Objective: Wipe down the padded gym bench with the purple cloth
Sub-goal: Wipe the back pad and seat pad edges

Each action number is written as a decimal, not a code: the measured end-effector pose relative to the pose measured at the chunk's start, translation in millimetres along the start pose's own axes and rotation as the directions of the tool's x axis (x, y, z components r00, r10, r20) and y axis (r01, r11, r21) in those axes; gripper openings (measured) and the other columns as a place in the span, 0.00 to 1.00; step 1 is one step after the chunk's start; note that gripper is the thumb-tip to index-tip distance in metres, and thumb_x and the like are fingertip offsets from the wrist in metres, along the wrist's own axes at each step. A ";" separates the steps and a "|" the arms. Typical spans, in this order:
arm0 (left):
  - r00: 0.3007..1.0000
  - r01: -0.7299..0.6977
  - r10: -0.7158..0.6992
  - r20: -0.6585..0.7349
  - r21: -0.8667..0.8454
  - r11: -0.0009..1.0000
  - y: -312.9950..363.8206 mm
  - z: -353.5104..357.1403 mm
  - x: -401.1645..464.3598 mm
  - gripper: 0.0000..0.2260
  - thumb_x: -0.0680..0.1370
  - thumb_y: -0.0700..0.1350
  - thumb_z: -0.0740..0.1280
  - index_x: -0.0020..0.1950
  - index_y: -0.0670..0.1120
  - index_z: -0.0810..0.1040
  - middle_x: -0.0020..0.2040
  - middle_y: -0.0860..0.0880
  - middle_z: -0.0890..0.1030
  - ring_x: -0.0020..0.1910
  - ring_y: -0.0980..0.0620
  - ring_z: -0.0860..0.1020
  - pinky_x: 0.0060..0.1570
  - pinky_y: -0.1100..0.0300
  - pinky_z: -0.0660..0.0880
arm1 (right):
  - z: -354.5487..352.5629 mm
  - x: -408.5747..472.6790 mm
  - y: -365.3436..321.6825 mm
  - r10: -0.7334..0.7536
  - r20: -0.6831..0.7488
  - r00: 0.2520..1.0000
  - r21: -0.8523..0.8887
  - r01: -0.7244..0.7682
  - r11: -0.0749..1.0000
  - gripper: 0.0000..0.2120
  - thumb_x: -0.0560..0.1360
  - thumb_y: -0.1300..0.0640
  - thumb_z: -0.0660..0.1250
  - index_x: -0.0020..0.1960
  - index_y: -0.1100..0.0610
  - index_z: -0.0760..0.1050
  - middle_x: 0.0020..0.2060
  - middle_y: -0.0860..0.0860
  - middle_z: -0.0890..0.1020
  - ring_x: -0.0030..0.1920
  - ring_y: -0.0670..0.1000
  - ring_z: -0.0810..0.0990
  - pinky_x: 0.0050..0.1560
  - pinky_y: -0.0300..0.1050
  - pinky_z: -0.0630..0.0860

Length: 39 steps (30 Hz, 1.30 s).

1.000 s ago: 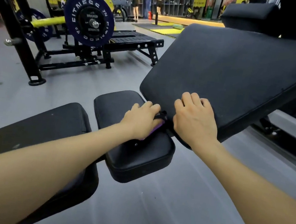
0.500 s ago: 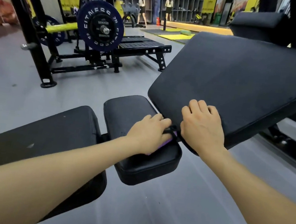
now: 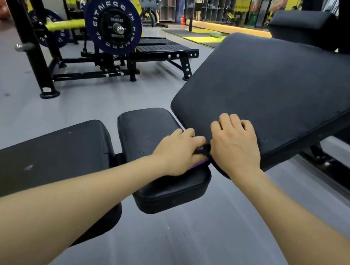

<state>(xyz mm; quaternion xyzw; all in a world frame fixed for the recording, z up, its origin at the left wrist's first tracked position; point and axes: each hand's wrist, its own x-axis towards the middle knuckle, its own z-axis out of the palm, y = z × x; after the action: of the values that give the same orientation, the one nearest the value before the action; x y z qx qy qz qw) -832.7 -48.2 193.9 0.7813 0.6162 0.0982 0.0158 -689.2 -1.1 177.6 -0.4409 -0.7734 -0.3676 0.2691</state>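
The black padded gym bench has a large tilted back pad (image 3: 285,98), a small seat pad (image 3: 147,128) in the middle and a long pad (image 3: 39,159) at lower left. My left hand (image 3: 178,152) presses the purple cloth (image 3: 198,164) onto the seat pad's far right corner; only a purple sliver shows under the fingers. My right hand (image 3: 236,147) lies flat, fingers together, on the lower corner of the tilted pad, right beside the left hand. A black strap or bracket shows between the two hands.
Grey floor surrounds the bench. A black weight machine (image 3: 103,60) with a blue plate (image 3: 112,24) stands behind at left, next to a black rack post (image 3: 31,51). Bench frame bars (image 3: 342,174) run low at right. People stand by the far shelves.
Both hands stay at the junction of the seat pad and the tilted pad. The view has shifted slightly; no clear wiping stroke shows.
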 end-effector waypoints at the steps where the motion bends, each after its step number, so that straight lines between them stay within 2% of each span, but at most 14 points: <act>1: 1.000 -0.025 0.026 0.015 -0.027 0.999 -0.5 -1.6 -1.2 0.16 0.79 0.57 0.59 0.61 0.49 0.71 0.52 0.47 0.70 0.54 0.45 0.68 0.53 0.50 0.71 | -0.6 -0.3 -0.5 -0.004 0.004 1.000 0.002 0.004 1.000 0.05 0.66 0.64 0.59 0.34 0.56 0.65 0.34 0.53 0.71 0.37 0.56 0.70 0.38 0.49 0.66; 3: 0.999 -0.005 0.007 0.036 -0.066 0.998 -8.8 -4.2 10.9 0.16 0.79 0.57 0.58 0.60 0.49 0.72 0.52 0.46 0.71 0.55 0.43 0.70 0.54 0.49 0.71 | 0.3 -1.0 -0.1 -0.006 -0.002 1.000 -0.003 0.006 1.000 0.03 0.67 0.63 0.57 0.35 0.56 0.65 0.34 0.53 0.71 0.37 0.56 0.70 0.38 0.49 0.67; 6: 0.980 0.199 -0.199 -0.003 -0.016 0.980 -25.5 0.3 44.2 0.18 0.79 0.58 0.56 0.62 0.49 0.71 0.59 0.44 0.72 0.60 0.41 0.70 0.55 0.49 0.71 | 1.0 -2.3 -0.9 0.017 -0.002 1.000 0.009 -0.017 1.000 0.05 0.66 0.63 0.60 0.35 0.56 0.65 0.34 0.53 0.71 0.37 0.56 0.70 0.38 0.48 0.66; 8: 0.959 0.283 -0.282 -0.039 0.024 0.959 -24.6 4.5 55.2 0.18 0.80 0.58 0.55 0.64 0.49 0.71 0.61 0.45 0.71 0.62 0.41 0.68 0.52 0.50 0.69 | 0.6 -0.9 -0.7 0.034 -0.002 0.999 0.010 -0.034 0.999 0.05 0.66 0.64 0.61 0.35 0.57 0.65 0.34 0.53 0.71 0.37 0.56 0.70 0.38 0.48 0.66; 10: 0.961 0.271 -0.268 -0.061 0.048 0.961 -18.4 6.0 49.3 0.18 0.79 0.58 0.56 0.63 0.49 0.71 0.60 0.45 0.71 0.61 0.42 0.68 0.51 0.51 0.69 | -0.6 -0.2 0.0 0.037 0.007 0.999 0.014 -0.037 0.999 0.05 0.65 0.64 0.62 0.35 0.57 0.66 0.34 0.53 0.71 0.37 0.56 0.70 0.38 0.48 0.67; 15: 1.000 0.012 -0.012 0.005 -0.055 0.998 -7.3 -0.1 -1.7 0.16 0.79 0.56 0.58 0.60 0.48 0.73 0.54 0.46 0.73 0.55 0.44 0.71 0.52 0.50 0.71 | -2.0 -0.5 1.2 0.040 0.032 0.999 0.017 -0.040 0.999 0.06 0.64 0.64 0.64 0.35 0.57 0.66 0.34 0.54 0.72 0.37 0.56 0.70 0.39 0.49 0.67; 17: 1.000 -0.017 0.019 0.024 -0.088 0.996 -12.0 -2.9 -5.0 0.16 0.79 0.56 0.58 0.62 0.50 0.73 0.55 0.47 0.73 0.57 0.45 0.71 0.55 0.49 0.71 | -3.4 0.4 0.3 0.037 0.050 0.998 0.019 -0.038 0.999 0.06 0.64 0.64 0.63 0.34 0.57 0.66 0.34 0.54 0.72 0.37 0.56 0.70 0.39 0.49 0.67; 20: 0.987 0.160 -0.160 -0.018 -0.025 0.987 -37.8 -4.8 17.2 0.18 0.79 0.57 0.57 0.64 0.50 0.71 0.59 0.45 0.73 0.60 0.42 0.69 0.57 0.47 0.71 | -3.3 -0.6 -0.9 0.030 0.049 0.998 0.009 -0.030 0.999 0.07 0.63 0.65 0.63 0.34 0.57 0.65 0.34 0.53 0.71 0.36 0.56 0.70 0.38 0.49 0.67; 23: 0.921 0.377 -0.374 -0.112 0.006 0.926 -59.0 -0.2 34.7 0.18 0.80 0.58 0.55 0.63 0.49 0.71 0.61 0.44 0.72 0.61 0.41 0.68 0.54 0.49 0.69 | -2.9 -0.7 -0.3 0.027 0.051 0.998 -0.009 -0.027 1.000 0.09 0.62 0.65 0.64 0.34 0.56 0.63 0.34 0.53 0.70 0.36 0.55 0.68 0.38 0.48 0.65; 26: 0.918 0.380 -0.370 -0.145 0.049 0.924 -51.5 3.2 26.6 0.19 0.80 0.58 0.55 0.62 0.47 0.70 0.59 0.44 0.72 0.60 0.41 0.69 0.53 0.49 0.69 | -3.8 -0.3 -0.3 0.016 0.057 0.998 -0.012 -0.016 1.000 0.11 0.63 0.65 0.63 0.35 0.56 0.61 0.34 0.53 0.70 0.36 0.55 0.68 0.38 0.48 0.65; 31: 0.971 0.218 -0.214 -0.106 0.030 0.975 -39.7 0.6 -27.4 0.16 0.79 0.57 0.57 0.58 0.46 0.72 0.54 0.46 0.74 0.54 0.44 0.70 0.50 0.52 0.70 | -4.3 -0.8 0.4 0.010 0.063 0.998 -0.011 -0.009 1.000 0.12 0.64 0.66 0.63 0.35 0.57 0.60 0.34 0.54 0.69 0.36 0.55 0.67 0.38 0.49 0.65; 33: 0.975 0.198 -0.195 -0.107 0.018 0.980 -42.0 -0.2 -31.8 0.16 0.79 0.57 0.57 0.58 0.46 0.72 0.53 0.46 0.74 0.54 0.45 0.71 0.50 0.52 0.71 | -4.1 -1.8 -0.5 0.007 0.072 0.997 -0.008 -0.006 1.000 0.10 0.64 0.66 0.63 0.34 0.57 0.62 0.34 0.54 0.69 0.36 0.56 0.67 0.38 0.49 0.65; 35: 0.964 0.244 -0.236 -0.120 0.051 0.969 -55.0 -2.5 -14.4 0.17 0.80 0.57 0.57 0.58 0.46 0.71 0.55 0.45 0.74 0.55 0.43 0.71 0.51 0.50 0.71 | -3.3 -1.1 -0.4 0.004 0.065 0.998 -0.005 -0.004 1.000 0.09 0.64 0.66 0.63 0.34 0.57 0.63 0.34 0.54 0.70 0.36 0.56 0.67 0.38 0.49 0.64; 39: 0.899 0.417 -0.396 -0.187 0.091 0.904 -95.2 -2.3 26.7 0.19 0.80 0.58 0.55 0.59 0.44 0.72 0.58 0.40 0.75 0.57 0.39 0.72 0.49 0.50 0.70 | 0.2 -1.2 -0.3 0.016 0.063 0.998 0.005 -0.017 1.000 0.07 0.65 0.65 0.64 0.35 0.57 0.66 0.35 0.54 0.71 0.37 0.56 0.69 0.40 0.48 0.65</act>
<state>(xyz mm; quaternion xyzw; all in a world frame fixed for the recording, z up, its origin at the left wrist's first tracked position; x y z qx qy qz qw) -918.6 0.2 185.9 0.6237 0.7701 0.1170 -0.0651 -688.9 -1.6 176.5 -0.4579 -0.7787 -0.3493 0.2487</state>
